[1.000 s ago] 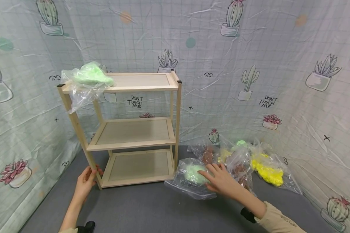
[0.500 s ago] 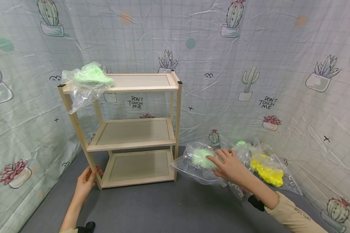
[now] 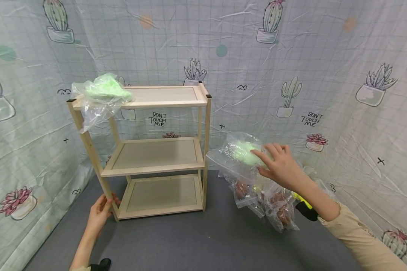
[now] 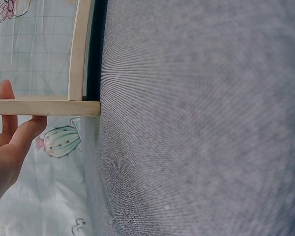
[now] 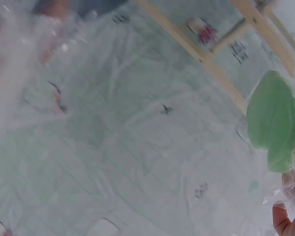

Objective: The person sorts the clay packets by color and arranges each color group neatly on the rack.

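A three-tier wooden shelf [image 3: 156, 170] stands on the grey table at left. My left hand [image 3: 100, 210] grips its front left leg low down; in the left wrist view the thumb and fingers [image 4: 27, 132] lie on both sides of the leg [image 4: 49, 107]. My right hand [image 3: 280, 165] pinches a clear plastic bag with a pale green soft lump [image 3: 245, 152] inside, held up right of the shelf at about middle-tier height. In the right wrist view the green lump [image 5: 273, 118] shows at the right edge, fingers just below it. Another bag with a light green lump [image 3: 106, 88] lies on the top tier's left end.
Clear bags with brown lumps [image 3: 281, 210] lie on the table below my right hand. A bag with yellow contents [image 3: 300, 198] is partly hidden behind my right forearm. A cactus-print curtain [image 3: 244, 67] encloses the back and sides.
My right hand has lifted the bag with the pale green lump off the table, up and slightly right, uncovering the bags with brown lumps. The left hand stays on the shelf leg.
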`<state>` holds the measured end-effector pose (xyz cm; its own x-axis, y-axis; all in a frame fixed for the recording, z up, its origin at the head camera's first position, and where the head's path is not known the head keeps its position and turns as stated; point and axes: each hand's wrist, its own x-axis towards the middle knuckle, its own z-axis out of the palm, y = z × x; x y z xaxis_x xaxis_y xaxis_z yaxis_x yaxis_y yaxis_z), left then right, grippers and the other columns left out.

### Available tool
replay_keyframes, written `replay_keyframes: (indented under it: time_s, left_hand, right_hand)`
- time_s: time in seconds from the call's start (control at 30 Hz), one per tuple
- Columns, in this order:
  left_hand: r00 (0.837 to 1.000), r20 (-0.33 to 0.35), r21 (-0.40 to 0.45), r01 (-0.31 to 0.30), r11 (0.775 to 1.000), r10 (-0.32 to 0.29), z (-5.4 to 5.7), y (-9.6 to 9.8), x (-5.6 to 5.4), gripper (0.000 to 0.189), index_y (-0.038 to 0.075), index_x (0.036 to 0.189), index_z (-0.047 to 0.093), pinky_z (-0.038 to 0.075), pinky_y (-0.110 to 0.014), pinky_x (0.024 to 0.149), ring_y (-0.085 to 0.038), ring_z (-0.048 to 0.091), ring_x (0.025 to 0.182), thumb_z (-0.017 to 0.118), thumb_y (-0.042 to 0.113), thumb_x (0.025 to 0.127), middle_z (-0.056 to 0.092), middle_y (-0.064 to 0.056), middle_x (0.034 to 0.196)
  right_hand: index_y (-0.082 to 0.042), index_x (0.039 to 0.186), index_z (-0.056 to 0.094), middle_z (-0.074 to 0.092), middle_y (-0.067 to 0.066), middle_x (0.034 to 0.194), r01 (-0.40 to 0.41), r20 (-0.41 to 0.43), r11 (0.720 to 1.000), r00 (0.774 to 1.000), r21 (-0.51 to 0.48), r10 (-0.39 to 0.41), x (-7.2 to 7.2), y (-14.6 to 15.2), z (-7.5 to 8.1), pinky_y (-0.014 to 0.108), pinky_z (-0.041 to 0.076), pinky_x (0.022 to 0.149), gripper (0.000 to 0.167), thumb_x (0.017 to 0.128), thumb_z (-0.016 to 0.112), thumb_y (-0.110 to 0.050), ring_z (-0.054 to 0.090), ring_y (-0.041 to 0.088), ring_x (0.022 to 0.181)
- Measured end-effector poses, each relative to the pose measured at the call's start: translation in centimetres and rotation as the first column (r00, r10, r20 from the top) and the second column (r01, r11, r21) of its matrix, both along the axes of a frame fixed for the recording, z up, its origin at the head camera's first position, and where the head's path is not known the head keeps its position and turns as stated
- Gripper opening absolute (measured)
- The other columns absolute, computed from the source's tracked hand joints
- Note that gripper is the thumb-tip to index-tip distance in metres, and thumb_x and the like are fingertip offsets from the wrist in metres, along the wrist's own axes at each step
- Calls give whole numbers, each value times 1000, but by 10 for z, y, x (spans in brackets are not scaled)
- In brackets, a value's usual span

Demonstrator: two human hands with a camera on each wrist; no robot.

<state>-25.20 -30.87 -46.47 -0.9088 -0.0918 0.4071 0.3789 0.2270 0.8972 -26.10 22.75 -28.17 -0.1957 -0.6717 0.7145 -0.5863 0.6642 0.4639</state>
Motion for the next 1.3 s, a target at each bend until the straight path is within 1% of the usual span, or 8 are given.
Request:
replay_keyframes:
  time_s: [0.3, 0.43, 0.5, 0.6, 0.67, 0.9, 1.13, 1.3]
  left_hand:
    - [999, 21, -32, -35, 999, 35, -1, 1, 1, 20, 16, 110, 50, 43, -18, 63, 9, 57, 85, 38, 20, 95, 59, 20, 90]
    - [999, 23, -18, -28, 999, 28, -1, 1, 1, 20, 16, 110, 50, 44, -19, 64, 9, 57, 85, 38, 20, 95, 60, 20, 90]
    - [999, 22, -26, -31, 999, 32, -1, 1, 1, 20, 15, 111, 50, 43, -19, 64, 8, 57, 85, 38, 20, 95, 59, 21, 90]
    - [999, 23, -51, -42, 998, 43, -1, 1, 1, 21, 14, 111, 50, 43, -19, 64, 9, 57, 85, 37, 21, 95, 59, 22, 90]
    - [999, 23, -63, -47, 997, 48, -1, 1, 1, 22, 14, 111, 50, 43, -19, 64, 9, 57, 85, 37, 21, 95, 59, 21, 90]
    - [998, 24, -64, -49, 997, 50, 0, 0, 1, 22, 13, 111, 50, 43, -19, 64, 9, 57, 86, 37, 21, 95, 58, 22, 90]
    - [997, 37, -96, -65, 993, 69, 0, 0, 2, 23, 12, 112, 49, 43, -21, 64, 10, 55, 87, 37, 22, 96, 58, 24, 91]
    - [997, 31, -96, -69, 993, 72, 1, 0, 2, 22, 11, 112, 49, 43, -21, 64, 10, 55, 87, 37, 21, 96, 58, 23, 91]
  right_hand:
    - [-11, 119, 48, 46, 20, 95, 1, -7, 997, 1000, -72, -1, -3, -6, 49, 46, 27, 65, 44, 95, 30, -43, 43, 34, 80]
    - [-12, 121, 45, 46, 21, 97, 28, -9, 996, 1000, -79, -29, -4, -9, 70, 47, 28, 66, 39, 89, 50, -33, 43, 36, 84]
    - [-12, 122, 44, 45, 21, 97, 36, -11, 996, 999, -83, -37, -5, -10, 79, 47, 27, 65, 46, 81, 61, -24, 43, 36, 84]
    - [-12, 122, 42, 44, 22, 97, 45, -27, 995, 999, -92, -48, -6, -12, 91, 46, 26, 64, 55, 73, 67, -16, 41, 36, 83]
    - [-12, 121, 42, 44, 21, 96, 48, -39, 994, 998, -97, -52, -6, -14, 99, 46, 26, 64, 54, 73, 66, -16, 40, 35, 81]
    - [-13, 121, 38, 42, 18, 93, 67, -52, 991, 996, -114, -73, -8, -25, 123, 45, 24, 65, 45, 81, 57, -21, 37, 34, 77]
    - [-15, 123, 34, 45, 18, 94, 19, -87, 988, 996, -150, -33, -11, -41, 145, 43, 21, 66, 46, 84, 56, -22, 37, 32, 75]
    - [-16, 124, 33, 45, 17, 96, 7, -80, 987, 997, -158, -19, -12, -56, 157, 43, 22, 68, 45, 86, 55, -23, 37, 31, 76]
